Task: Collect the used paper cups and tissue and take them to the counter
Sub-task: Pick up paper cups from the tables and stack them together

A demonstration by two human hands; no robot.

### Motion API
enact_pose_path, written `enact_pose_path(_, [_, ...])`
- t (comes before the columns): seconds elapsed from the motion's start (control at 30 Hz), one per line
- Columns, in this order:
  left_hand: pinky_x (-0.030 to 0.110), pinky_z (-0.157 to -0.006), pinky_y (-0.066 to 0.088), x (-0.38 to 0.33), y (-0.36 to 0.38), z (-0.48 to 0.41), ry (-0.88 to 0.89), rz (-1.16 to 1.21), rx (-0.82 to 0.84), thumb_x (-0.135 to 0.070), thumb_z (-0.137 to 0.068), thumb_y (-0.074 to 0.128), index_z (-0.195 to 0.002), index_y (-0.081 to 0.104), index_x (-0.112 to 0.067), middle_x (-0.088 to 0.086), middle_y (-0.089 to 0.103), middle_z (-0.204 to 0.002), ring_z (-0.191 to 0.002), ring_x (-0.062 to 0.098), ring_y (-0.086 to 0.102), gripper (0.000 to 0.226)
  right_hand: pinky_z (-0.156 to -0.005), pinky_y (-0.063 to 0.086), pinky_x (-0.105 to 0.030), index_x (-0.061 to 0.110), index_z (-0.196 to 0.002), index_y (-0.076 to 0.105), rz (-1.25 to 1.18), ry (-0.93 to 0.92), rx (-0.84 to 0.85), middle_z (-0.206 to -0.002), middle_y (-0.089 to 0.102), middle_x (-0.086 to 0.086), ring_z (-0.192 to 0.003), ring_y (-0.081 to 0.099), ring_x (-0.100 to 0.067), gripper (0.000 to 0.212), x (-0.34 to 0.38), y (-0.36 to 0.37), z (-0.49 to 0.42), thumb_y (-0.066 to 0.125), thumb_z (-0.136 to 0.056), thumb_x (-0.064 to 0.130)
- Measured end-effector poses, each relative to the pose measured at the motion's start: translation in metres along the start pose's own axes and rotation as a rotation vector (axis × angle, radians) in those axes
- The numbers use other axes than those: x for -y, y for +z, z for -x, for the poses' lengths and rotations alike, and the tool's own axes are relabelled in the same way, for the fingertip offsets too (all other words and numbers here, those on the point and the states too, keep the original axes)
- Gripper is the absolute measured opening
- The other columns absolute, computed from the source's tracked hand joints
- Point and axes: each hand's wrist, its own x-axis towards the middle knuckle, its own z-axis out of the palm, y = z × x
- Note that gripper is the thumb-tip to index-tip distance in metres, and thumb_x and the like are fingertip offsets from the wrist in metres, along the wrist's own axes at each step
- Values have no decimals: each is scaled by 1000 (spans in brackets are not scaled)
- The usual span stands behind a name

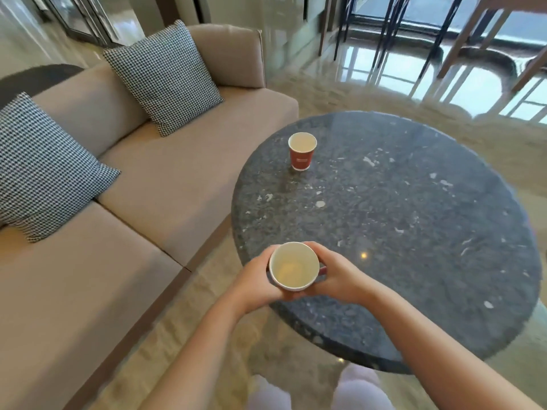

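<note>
One cup (294, 266) is collected: the left hand (254, 279) and right hand (334, 273) both curl round it above the desk's (399, 217) near edge. A second cup (302, 150) stands well apart on the far side, untouched. I see no tissue. The sofa (177, 173) sits alongside, and nothing blocks the reach.

Cup on table (302, 155): red outside, cream inside. Table (414, 220): dark grey speckled stone. Cushions (165, 75): black-white houndstooth. Sofa (165, 173): beige.
</note>
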Motion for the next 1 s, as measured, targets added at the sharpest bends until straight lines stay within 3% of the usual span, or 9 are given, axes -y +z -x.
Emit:
enact_pose_path(0.17, [-1, -68, 41, 26, -58, 18, 13, -18, -7, -22, -46, 91, -113, 52, -39, -24, 62, -102, -89, -21, 54, 79, -83, 46, -12, 40, -117, 45, 14, -11, -1, -111, 58, 21, -100, 55, 6, 73, 31, 47, -28, 86, -60, 21])
enact_pose_path(0.27, [-3, -67, 39, 32, -82, 18, 33, -25, -3, -19, -48, 90, -113, 49, -38, -26, 59, -101, -88, -24, 51, 79, -78, 43, -4, 41, -116, 46, -1, -11, -14, -108, 57, 24, -97, 53, 14, 72, 42, 61, -41, 86, -59, 22])
enact_pose_path(0.47, [-4, -65, 38, 36, -101, -10, 38, -19, 34, -14, -51, 89, -109, 47, -39, -25, 57, -98, -83, -26, 50, 76, -82, 45, -9, 50, -110, 43, 16, 1, -40, -108, 58, 23, -99, 55, 7, 72, 46, 58, -72, 85, -60, 20])
enact_pose_path(0.53, [-3, -67, 39, 35, -104, -26, 35, -33, 46, -18, -51, 89, -110, 48, -37, -24, 58, -98, -85, -24, 51, 75, -82, 46, -13, 52, -108, 43, 24, 4, -47, -107, 57, 25, -100, 55, 5, 71, 43, 53, -84, 84, -61, 20])
enact_pose_path(0.63, [6, -76, 44, 30, -114, -60, 39, -52, 78, -24, -50, 90, -113, 49, -36, -18, 60, -105, -97, -9, 55, 76, -82, 47, -12, 52, -107, 42, 1, 10, -67, -106, 55, 28, -99, 54, 9, 71, 39, 41, -111, 84, -61, 19])
enact_pose_path(0.77, [7, -72, 45, 21, -137, -108, 47, -70, 72, -29, -46, 91, -100, 49, -49, -25, 59, -102, -94, -10, 56, 71, -85, 48, -17, 39, -115, 45, -19, -5, -65, -108, 57, 18, -101, 55, 1, 71, 43, 18, -158, 85, -61, 17])
enact_pose_path(0.83, [11, -75, 47, 12, -149, -132, 54, -100, 78, -36, -41, 90, -100, 48, -54, -28, 60, -102, -95, -11, 57, 74, -83, 47, -13, 33, -119, 46, -25, -11, -82, -108, 58, 17, -99, 55, 3, 72, 46, 5, -178, 85, -61, 16])
enact_pose_path(1.0, [2, -65, 44, -17, -154, -179, 109, -165, 105, -55, -32, 83, -97, 44, -64, -41, 57, -97, -92, -17, 55, 76, -78, 42, -4, 42, -114, 43, -44, 21, -152, -105, 56, 28, -95, 53, 17, 73, 47, -31, -200, 85, -60, 16])
